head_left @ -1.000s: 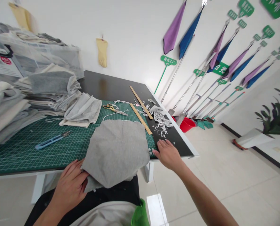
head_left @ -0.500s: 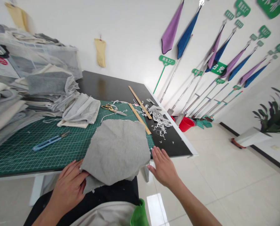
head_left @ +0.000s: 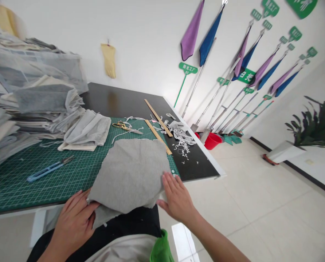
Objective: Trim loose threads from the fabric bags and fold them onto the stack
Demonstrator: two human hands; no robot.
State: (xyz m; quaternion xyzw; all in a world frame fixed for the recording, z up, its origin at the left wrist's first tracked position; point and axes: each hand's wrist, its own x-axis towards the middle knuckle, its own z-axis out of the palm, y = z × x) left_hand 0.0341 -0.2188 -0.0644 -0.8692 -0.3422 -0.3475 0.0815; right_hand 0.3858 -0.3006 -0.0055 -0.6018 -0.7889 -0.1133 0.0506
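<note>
Our cloth (head_left: 132, 174) lies over the near edge of the mat (head_left: 77, 178) & table (head_left: 108, 94), its near part above our lap. R hand (head_left: 179, 200) is open, fingers flat on the cloth's R edge; L hand (head_left: 73, 222) has its grip mostly closed at the near L corner, but can't tell if it pinches. To flatten well, we'd best anchor L lightly, sweep R outward w/ flat fingers & avoid over-stretching the rough edge. Cutter (head_left: 46, 171) & scissors (head_left: 127, 127) sit apart from both hands.
</note>
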